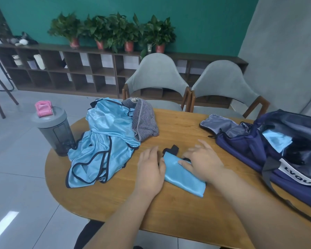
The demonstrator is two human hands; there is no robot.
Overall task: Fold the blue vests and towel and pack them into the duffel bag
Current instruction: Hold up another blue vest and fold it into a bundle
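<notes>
where the round wooden bench [178,212] begins at the left, a grey shaker bottle [54,130] with a pink cap is seen standing at its edge. just beside it a loose heap of blue vests [101,144] is spread, and a grey striped towel [144,121] is bunched against the heap's far right side. nearer the front, the left hand [151,169] is laid flat, its fingers [151,152] straight and released, nothing grasped, with the thumb touching the left edge of a folded blue vest [183,175]. that vest is found between the two hands, its black trim [171,150] poking out at the far end. the right hand [203,160] is rested on the vest's far right corner, fingers [193,150] spread and relaxed, nothing clenched. at the right the navy duffel bag [244,146] is seen unzipped, with a folded blue piece [276,141] inside it.
</notes>
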